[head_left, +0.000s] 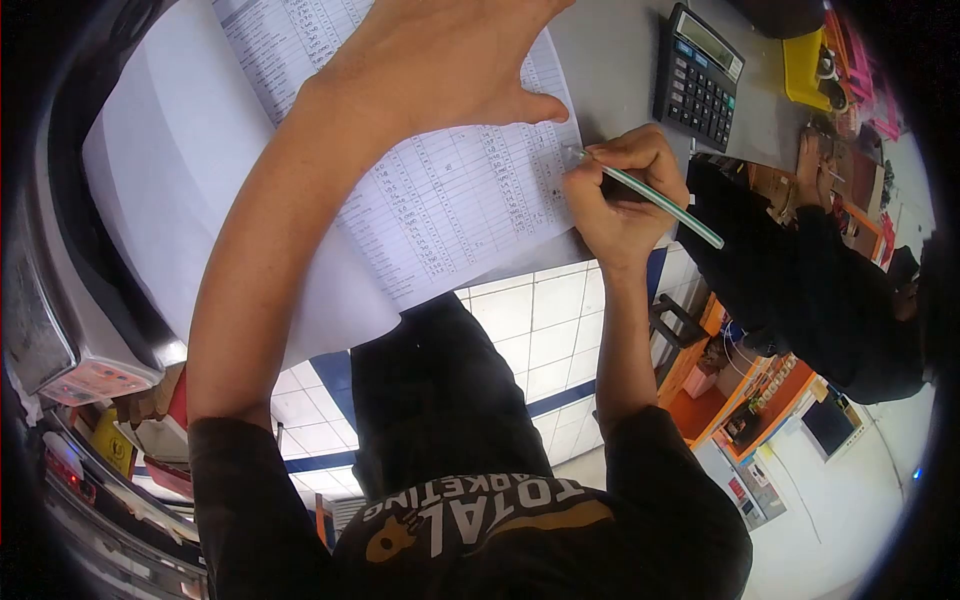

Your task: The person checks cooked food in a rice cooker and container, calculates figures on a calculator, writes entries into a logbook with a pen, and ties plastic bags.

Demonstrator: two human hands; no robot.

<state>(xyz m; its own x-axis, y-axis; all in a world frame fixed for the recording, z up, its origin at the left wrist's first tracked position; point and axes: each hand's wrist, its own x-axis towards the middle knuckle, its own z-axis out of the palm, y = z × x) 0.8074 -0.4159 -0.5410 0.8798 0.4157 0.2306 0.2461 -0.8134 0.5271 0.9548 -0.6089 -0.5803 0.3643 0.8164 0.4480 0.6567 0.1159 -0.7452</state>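
Printed sheets with columns of figures lie on the grey desk, and some handwritten marks show near their right edge. Across the upper part of these sheets rests my left hand, laid flat with the thumb stretched out; its fingertips are cut off by the top of the view. My right hand is closed around a white and green pen at the right edge of the paper. The pen's tip end is close to the sheet; whether it touches, I cannot tell. A turned-back white page curls on the left.
A black calculator lies on the grey desk beyond my right hand. Farther right are a yellow tray and another person in dark clothing, with a hand at the desk. A grey machine stands at the left.
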